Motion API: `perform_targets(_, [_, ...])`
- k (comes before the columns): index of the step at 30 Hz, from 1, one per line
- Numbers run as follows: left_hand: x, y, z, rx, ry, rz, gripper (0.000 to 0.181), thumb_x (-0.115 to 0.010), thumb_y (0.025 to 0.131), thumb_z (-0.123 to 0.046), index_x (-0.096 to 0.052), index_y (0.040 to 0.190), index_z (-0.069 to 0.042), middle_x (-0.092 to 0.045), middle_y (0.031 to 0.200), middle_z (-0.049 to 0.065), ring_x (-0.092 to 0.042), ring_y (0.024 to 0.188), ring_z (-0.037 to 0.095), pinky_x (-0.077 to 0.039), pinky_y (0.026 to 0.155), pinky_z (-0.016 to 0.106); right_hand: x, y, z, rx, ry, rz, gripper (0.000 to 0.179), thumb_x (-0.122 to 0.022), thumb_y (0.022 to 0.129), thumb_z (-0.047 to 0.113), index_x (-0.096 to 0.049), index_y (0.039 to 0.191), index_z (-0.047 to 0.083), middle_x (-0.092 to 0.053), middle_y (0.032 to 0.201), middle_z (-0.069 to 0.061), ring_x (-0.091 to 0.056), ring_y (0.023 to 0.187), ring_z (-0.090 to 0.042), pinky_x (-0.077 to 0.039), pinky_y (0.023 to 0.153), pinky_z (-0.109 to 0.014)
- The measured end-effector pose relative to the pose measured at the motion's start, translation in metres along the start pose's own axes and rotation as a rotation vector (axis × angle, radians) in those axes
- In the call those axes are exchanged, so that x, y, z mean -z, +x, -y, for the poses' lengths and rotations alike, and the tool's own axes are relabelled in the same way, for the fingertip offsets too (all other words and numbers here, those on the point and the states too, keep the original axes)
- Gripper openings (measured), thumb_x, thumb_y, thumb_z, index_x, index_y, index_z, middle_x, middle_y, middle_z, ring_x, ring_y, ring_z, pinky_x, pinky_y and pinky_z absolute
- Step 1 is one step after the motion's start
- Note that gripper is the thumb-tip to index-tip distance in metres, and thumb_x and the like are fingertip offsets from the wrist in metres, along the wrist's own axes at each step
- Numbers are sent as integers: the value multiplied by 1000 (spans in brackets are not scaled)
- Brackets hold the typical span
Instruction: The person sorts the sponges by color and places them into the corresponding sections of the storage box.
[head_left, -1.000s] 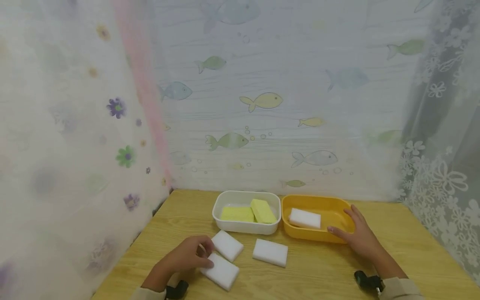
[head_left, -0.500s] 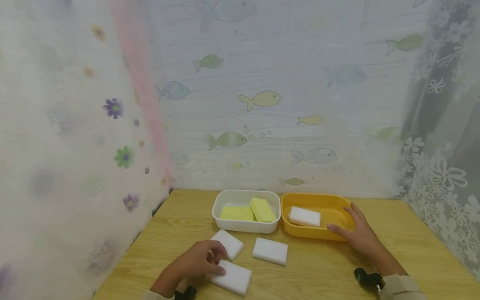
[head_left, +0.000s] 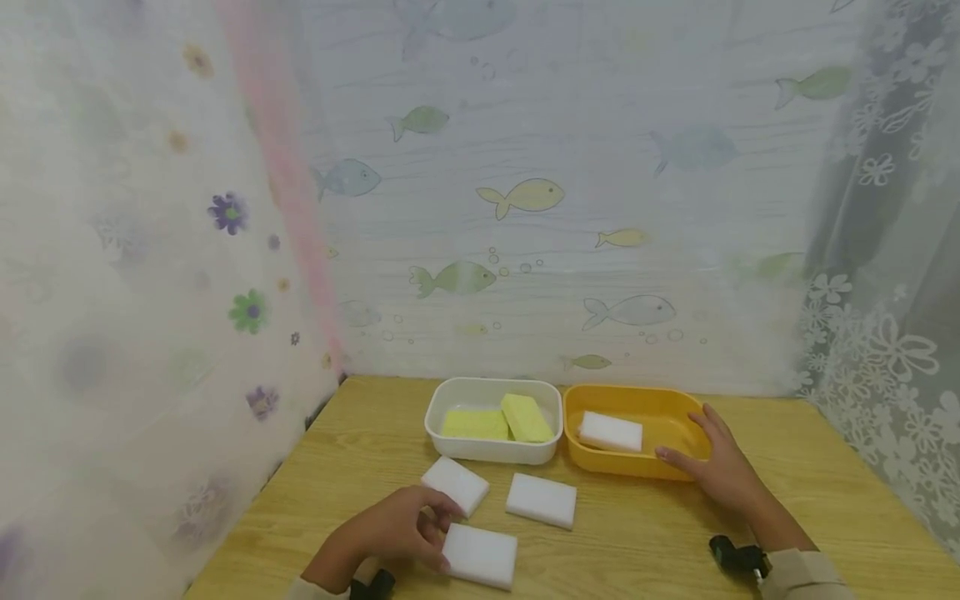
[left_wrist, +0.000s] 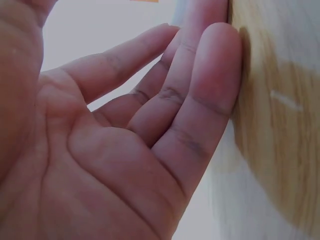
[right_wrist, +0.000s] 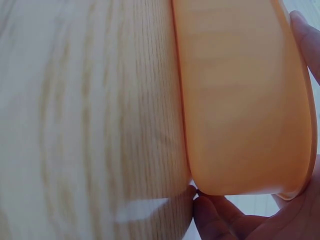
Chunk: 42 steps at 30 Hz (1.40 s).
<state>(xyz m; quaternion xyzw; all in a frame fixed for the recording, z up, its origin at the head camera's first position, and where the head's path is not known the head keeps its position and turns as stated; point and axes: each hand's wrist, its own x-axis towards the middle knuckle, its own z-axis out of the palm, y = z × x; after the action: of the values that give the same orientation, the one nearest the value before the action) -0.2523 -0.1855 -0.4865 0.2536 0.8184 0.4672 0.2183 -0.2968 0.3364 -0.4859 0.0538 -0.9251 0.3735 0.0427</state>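
Three white sponges lie on the table in the head view: a front one, a left one and a right one. My left hand is at the left edge of the front sponge, its thumb touching or very close to it. In the left wrist view its fingers are loosely bent, with nothing in the palm and fingertips against the table. My right hand holds the right end of an orange plastic container, fingers and thumb spread round its rim. Another white sponge lies inside it.
Left of the orange container stands a white container, holding a flat yellow sponge and a tilted yellow sponge. Both stand near the back of the wooden table. Printed curtains hang behind and at the sides.
The front white sponge has slid right and turned straighter, with my left hand moving along beside it. My thumb has shifted from on top of it to its left edge. The right hand stays put.
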Motion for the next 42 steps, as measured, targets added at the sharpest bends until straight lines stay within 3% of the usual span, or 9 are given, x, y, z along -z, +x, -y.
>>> perform_targets(5, [-1, 0, -1, 32, -9, 13, 58, -96, 70, -10, -71, 122, -12, -67, 108, 3, -72, 86, 17, -57, 71, 25, 0, 0, 0, 0, 7, -2, 105, -67, 96, 57, -13, 164, -2, 13, 171, -27, -7, 148, -65, -22, 103, -84])
perform_targets(18, [-8, 7, -4, 4, 170, -67, 47, -98, 69, -22, -74, 110, -21, -69, 97, -6, -69, 78, 9, -56, 68, 24, 0, -1, 0, 7, -1, -9, 104, -67, 96, 56, -13, 164, -1, 13, 171, -25, -8, 148, -65, -23, 102, -84])
perform_targets(25, [-13, 12, -10, -32, 225, -50, 44, -97, 68, -27, -73, 104, -20, -69, 88, -7, -64, 73, 4, -53, 66, 23, -1, -1, 1, 2, 10, -4, 103, -66, 97, 56, -13, 164, 0, 14, 171, -25, -7, 148, -65, -22, 103, -84])
perform_targets(32, [-16, 17, -19, -28, 294, -35, 43, -96, 71, -35, -72, 104, -22, -69, 84, -8, -61, 73, 3, -51, 67, 23, -2, -1, 1, -4, 3, -6, 103, -67, 96, 56, -13, 164, -1, 13, 171, -26, -6, 149, -64, -21, 104, -84])
perform_targets(42, [-13, 28, -31, -145, 347, -73, 47, -96, 71, -36, -72, 107, -18, -68, 77, -9, -60, 69, -1, -52, 67, 20, -2, -1, 1, -5, 6, -17, 104, -68, 96, 56, -14, 164, -1, 13, 171, -25, -7, 149, -64, -21, 105, -84])
